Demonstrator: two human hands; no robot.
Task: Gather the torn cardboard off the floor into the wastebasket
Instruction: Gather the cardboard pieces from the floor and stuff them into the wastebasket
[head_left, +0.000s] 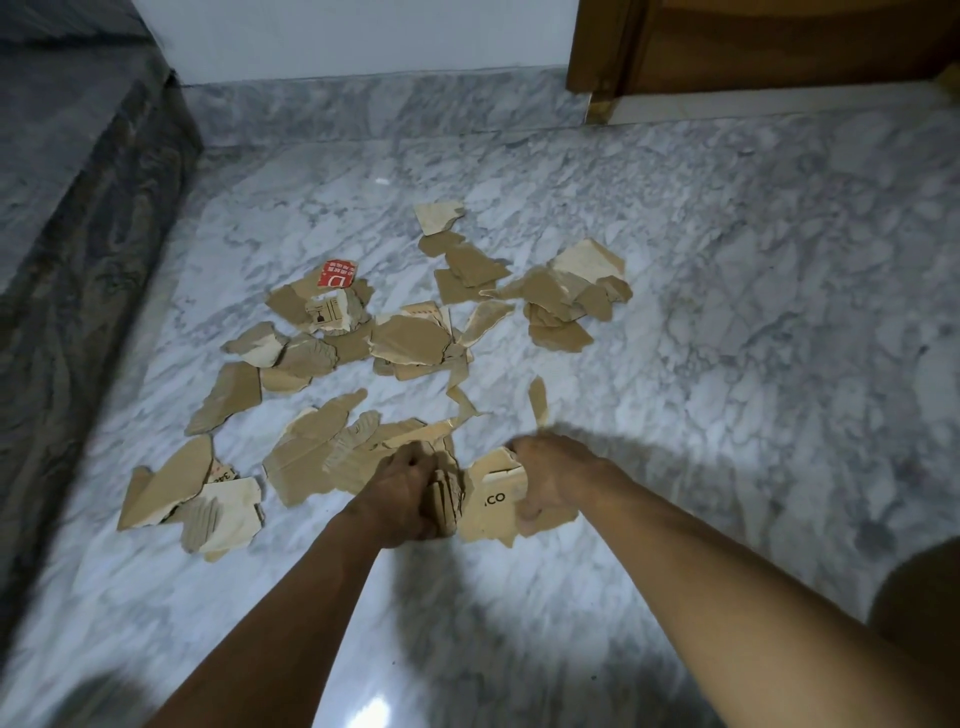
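Note:
Several torn brown cardboard pieces (410, 340) lie scattered across the marble floor (727, 322) ahead of me. My left hand (402, 491) is closed around a small stack of pieces (445, 501) held on edge. Beside it, my right hand (553, 478) grips a larger piece printed with "CO" (491, 512) at its right edge. A thin strip (538, 400) stands up just beyond my right hand. One piece carries a red label (336, 274). No wastebasket is in view.
A grey marble step or ledge (78, 218) rises along the left side. A marble skirting and white wall (363, 36) close off the far end. A wooden door and frame (769, 47) stand at the top right.

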